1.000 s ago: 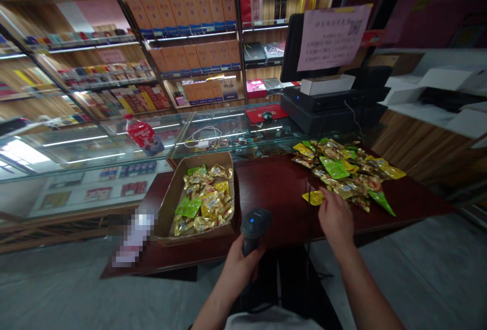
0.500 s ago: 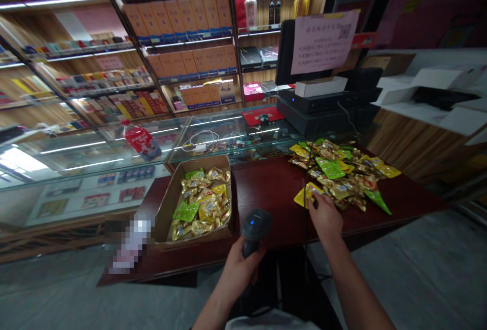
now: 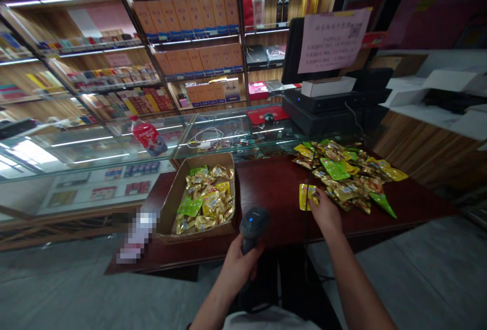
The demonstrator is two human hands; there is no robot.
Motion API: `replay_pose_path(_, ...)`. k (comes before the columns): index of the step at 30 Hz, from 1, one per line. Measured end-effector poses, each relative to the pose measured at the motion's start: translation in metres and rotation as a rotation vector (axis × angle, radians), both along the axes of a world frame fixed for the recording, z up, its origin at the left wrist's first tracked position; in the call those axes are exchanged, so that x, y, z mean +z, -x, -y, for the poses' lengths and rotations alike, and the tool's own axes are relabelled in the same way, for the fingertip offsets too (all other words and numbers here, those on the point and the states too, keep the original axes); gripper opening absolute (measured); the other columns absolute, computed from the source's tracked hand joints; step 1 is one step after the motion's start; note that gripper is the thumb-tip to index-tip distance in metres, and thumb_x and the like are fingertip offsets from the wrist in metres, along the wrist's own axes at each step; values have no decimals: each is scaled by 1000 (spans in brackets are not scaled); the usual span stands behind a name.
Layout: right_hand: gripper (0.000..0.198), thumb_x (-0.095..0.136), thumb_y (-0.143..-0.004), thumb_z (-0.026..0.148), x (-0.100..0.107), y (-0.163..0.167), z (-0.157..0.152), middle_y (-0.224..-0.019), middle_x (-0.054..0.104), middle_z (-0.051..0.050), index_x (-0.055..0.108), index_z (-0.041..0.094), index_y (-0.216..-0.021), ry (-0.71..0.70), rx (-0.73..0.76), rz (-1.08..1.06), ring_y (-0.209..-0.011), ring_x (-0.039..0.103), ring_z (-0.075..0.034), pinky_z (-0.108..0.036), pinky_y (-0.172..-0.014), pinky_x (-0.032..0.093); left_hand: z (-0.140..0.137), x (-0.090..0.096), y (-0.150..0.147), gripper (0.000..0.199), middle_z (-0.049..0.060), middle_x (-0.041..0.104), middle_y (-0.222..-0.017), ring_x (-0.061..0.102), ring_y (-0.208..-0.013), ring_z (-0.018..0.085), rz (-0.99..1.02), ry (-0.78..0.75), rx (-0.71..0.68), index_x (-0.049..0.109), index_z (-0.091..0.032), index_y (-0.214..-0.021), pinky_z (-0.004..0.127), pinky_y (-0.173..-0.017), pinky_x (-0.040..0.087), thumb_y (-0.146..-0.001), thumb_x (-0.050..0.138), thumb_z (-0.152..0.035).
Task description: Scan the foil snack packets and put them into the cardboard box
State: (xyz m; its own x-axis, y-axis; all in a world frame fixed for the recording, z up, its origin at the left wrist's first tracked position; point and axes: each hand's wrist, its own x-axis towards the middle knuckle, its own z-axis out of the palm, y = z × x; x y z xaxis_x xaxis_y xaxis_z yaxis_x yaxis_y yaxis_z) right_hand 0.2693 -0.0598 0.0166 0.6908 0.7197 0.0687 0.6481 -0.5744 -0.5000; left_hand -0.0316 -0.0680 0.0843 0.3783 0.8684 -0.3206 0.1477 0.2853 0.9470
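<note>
My left hand (image 3: 240, 264) is wrapped around the handle of a dark barcode scanner (image 3: 254, 222), whose blue light shows on top. A small yellow snack packet (image 3: 305, 197) is pinched in my right hand (image 3: 326, 212), just left of a heap of packets. That heap (image 3: 348, 180) holds gold, yellow and green packets on the right of the dark red table (image 3: 262, 178). On the left stands an open cardboard box (image 3: 170, 203) with more gold and green packets (image 3: 207, 203) inside. The scanner's dark cord (image 3: 312, 160) hangs in front of the right-hand packets.
Behind the table runs a glass counter (image 3: 178, 137) with a red drink bottle (image 3: 149, 136), a white cable (image 3: 205, 140) and a mouse (image 3: 268, 117) on a red pad. A monitor (image 3: 294, 51) with a pink notice stands at the back right. Stocked shelves line the wall.
My right hand has drawn the yellow packet slightly away from the heap and turned it more upright. The left hand keeps hold of the scanner. The view has shifted a little to the left.
</note>
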Motion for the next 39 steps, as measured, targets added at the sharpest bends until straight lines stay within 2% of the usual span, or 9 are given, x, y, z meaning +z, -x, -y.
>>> replay_pose_path(4, 64, 45, -94, 35, 4, -13, 22, -112, 71, -20, 42, 7, -152, -185, -83, 86, -102, 68, -33, -42, -85, 51, -2, 0, 5, 44, -11, 45, -41, 37, -30, 8, -9, 0, 31, 55, -20, -82, 19, -34, 28, -69, 76, -55)
replay_pose_path(7, 64, 50, -90, 45, 9, -20, 31, -115, 69, -22, 56, 7, -141, -434, -140, 57, -107, 65, -36, -47, -93, 50, -3, 0, 8, 46, -11, 45, -39, 37, -30, 8, -31, 0, 49, 55, -19, -85, 19, -35, 29, -69, 76, -57)
replay_pose_path(11, 58, 69, -76, 57, 7, 4, 10, -106, 74, -12, 67, 18, -118, -718, -93, -658, -96, 70, -29, -43, -84, 57, -3, 0, 11, 48, -10, 46, -38, 38, -30, 9, -42, 2, 54, 55, -19, -87, 19, -35, 31, -69, 75, -59)
replay_pose_path(13, 56, 77, -71, 54, 2, 32, -10, -103, 76, -7, 65, 22, -115, -722, 58, -1034, -91, 73, -26, -39, -79, 60, -2, 1, 12, 48, -10, 46, -38, 38, -30, 9, -49, 2, 57, 55, -19, -87, 19, -35, 30, -70, 74, -59)
replay_pose_path(15, 52, 80, -69, 48, -6, 62, -31, -102, 77, -6, 65, 23, -112, -690, 212, -1196, -91, 74, -26, -38, -81, 60, 0, 2, 13, 48, -10, 46, -38, 38, -30, 9, -49, 2, 72, 55, -19, -88, 19, -34, 30, -70, 75, -59)
replay_pose_path(19, 49, 78, -66, 48, -30, 98, -64, -105, 78, -9, 65, 23, -107, -710, 285, -1081, -97, 74, -29, -44, -88, 60, 5, 3, 19, 51, -10, 47, -37, 39, -31, 9, -27, 4, 110, 56, -19, -89, 19, -35, 30, -69, 76, -61)
replay_pose_path(25, 46, 64, -79, 47, -57, 94, -72, -113, 77, -12, 66, 21, -117, -695, 311, -799, -103, 74, -30, -44, -90, 59, 6, 13, 25, 51, -10, 46, -38, 38, -32, 9, -9, -27, 98, 57, -18, -88, 19, -37, 31, -71, 76, -62)
replay_pose_path(32, 41, 58, -82, 43, -61, 92, -67, -107, 78, -12, 68, 18, -112, -660, 355, -600, -96, 74, -28, -40, -87, 59, 1, 23, 14, 44, -10, 46, -39, 38, -33, 8, -24, -53, 31, 57, -18, -87, 19, -38, 30, -75, 74, -56)
replay_pose_path(39, 41, 61, -81, 43, -48, 93, -63, -110, 77, -9, 70, 21, -115, -627, 321, -696, -102, 73, -28, -41, -90, 59, 0, 21, 11, 43, -9, 46, -39, 39, -33, 9, -23, -41, 47, 57, -18, -87, 19, -38, 31, -75, 74, -55)
